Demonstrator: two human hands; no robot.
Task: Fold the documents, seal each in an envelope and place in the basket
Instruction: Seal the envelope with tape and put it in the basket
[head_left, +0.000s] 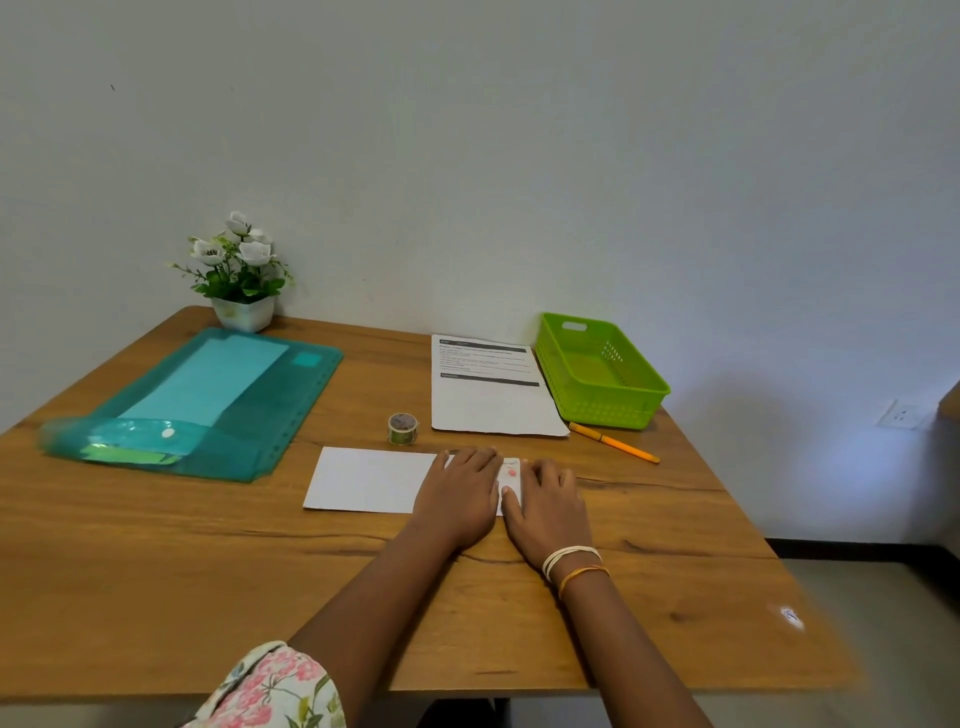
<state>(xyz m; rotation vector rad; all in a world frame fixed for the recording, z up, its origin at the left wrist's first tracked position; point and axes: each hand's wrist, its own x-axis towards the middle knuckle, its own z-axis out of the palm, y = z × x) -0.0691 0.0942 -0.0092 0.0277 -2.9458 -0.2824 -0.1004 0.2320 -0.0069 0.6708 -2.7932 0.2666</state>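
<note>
A white envelope (366, 480) lies flat on the wooden table in front of me. My left hand (460, 496) and my right hand (550, 501) both press palm-down on its right end, side by side, fingers flat. A small pink sticker (512, 472) shows on the envelope between the two hands. Behind them lies a printed document (491, 400), unfolded. The green plastic basket (647, 397) stands at the back right, with nothing visible inside. A small roll of tape (402, 428) stands just behind the envelope.
A teal plastic folder (249, 415) holding light sheets lies at the left. A potted plant with white flowers (241, 270) stands at the back left against the wall. An orange pen (613, 442) lies in front of the basket. The table's right edge is near the basket.
</note>
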